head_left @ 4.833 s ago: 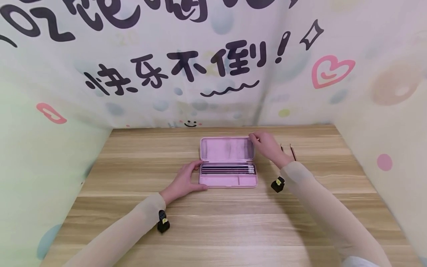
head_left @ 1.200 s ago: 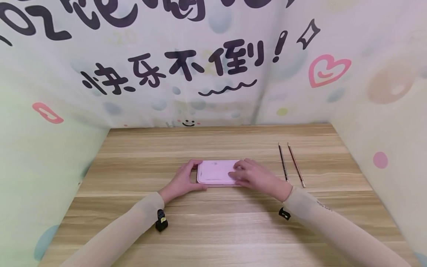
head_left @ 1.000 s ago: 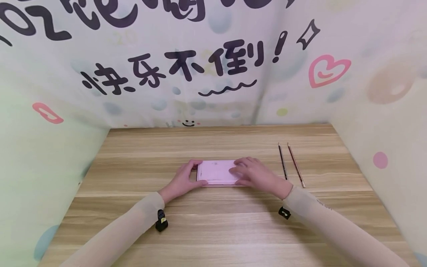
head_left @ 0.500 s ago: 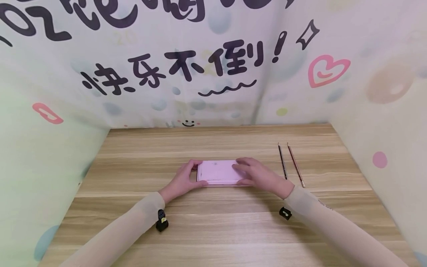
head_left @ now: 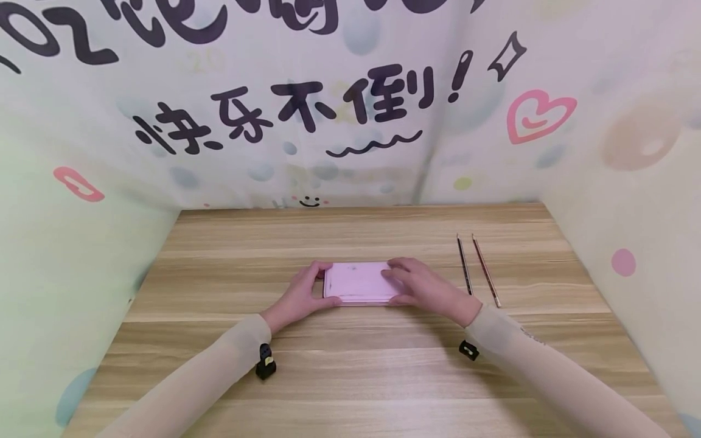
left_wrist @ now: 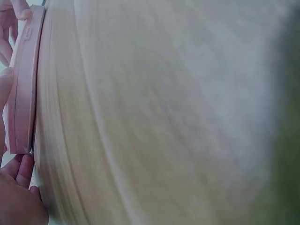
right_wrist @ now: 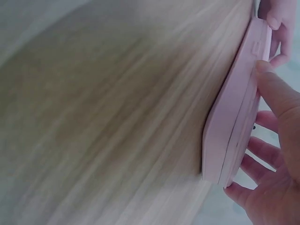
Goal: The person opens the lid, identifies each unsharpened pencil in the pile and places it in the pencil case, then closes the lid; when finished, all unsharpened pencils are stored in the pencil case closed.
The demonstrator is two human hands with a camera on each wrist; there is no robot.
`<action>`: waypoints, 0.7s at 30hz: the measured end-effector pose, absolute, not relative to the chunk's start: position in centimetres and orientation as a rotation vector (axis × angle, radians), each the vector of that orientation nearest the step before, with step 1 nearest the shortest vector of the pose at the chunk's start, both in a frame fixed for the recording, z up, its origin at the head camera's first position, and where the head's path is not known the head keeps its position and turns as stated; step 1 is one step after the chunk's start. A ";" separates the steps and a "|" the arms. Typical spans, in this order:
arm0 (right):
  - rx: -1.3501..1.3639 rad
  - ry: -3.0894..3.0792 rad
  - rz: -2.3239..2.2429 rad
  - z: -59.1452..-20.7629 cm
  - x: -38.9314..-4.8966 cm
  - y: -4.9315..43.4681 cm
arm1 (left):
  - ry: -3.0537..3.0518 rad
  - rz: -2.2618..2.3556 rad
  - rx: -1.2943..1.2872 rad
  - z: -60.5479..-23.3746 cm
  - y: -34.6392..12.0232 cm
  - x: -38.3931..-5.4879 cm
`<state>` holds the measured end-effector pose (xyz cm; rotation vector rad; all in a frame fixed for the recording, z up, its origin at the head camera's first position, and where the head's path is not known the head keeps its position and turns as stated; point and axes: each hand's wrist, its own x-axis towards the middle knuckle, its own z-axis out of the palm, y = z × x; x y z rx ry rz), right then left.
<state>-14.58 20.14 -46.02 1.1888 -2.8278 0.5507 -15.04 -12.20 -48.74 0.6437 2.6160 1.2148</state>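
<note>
A pink pencil case [head_left: 356, 282] lies flat on the wooden table with its lid down. My left hand [head_left: 298, 298] grips its left end, thumb along the near edge and fingers round the back. At the other end, my right hand [head_left: 432, 293] holds the case with the thumb on the front edge and the fingers over the lid and far side. Both wrist views show the pencil case [left_wrist: 26, 89] from its front, where a narrow seam runs between lid and base. In the right wrist view, the right thumb [right_wrist: 276, 89] lies against the lid's edge. The inside is hidden.
Two pencils, a dark one [head_left: 464, 264] and a reddish-brown one [head_left: 485, 267], lie side by side right of the case, behind the right forearm. A printed cloth wall [head_left: 306, 170] stands at the table's back edge, with pale side walls at left and right.
Earlier the case stood open with several pencils inside and my right hand at the raised lid. The lid has come down since; lately my right hand has slid slightly right along it.
</note>
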 end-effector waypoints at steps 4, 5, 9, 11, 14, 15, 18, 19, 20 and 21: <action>1.190 -2.837 0.548 -45.9 -14.6 20.2 | 2.624 1.211 0.641 -48.8 -12.3 -15.2; 1.194 -2.836 0.543 -45.8 -14.7 20.2 | 2.626 1.214 0.643 -48.8 -12.3 -15.2; 1.209 -2.834 0.550 -45.8 -15.0 20.4 | 2.618 1.208 0.614 -48.8 -12.3 -15.3; 1.201 -2.838 0.563 -45.8 -15.0 20.6 | 2.614 1.202 0.609 -48.9 -12.3 -15.4; 1.187 -2.839 0.571 -45.9 -14.8 21.2 | 2.610 1.185 0.609 -48.9 -12.4 -15.3; 1.178 -2.843 0.578 -45.9 -14.7 21.4 | 2.605 1.184 0.611 -48.9 -12.5 -15.3; 1.135 -2.848 0.594 -46.0 -14.4 22.3 | 2.574 1.220 0.588 -48.8 -12.8 -15.2; 1.114 -2.851 0.599 -46.0 -14.3 22.7 | 2.563 1.241 0.573 -48.7 -13.0 -15.1; 1.090 -2.853 0.605 -45.9 -14.2 23.1 | 2.553 1.261 0.556 -48.6 -13.3 -15.1; 1.065 -2.852 0.609 -45.8 -14.0 23.6 | 2.546 1.282 0.535 -48.5 -13.5 -15.1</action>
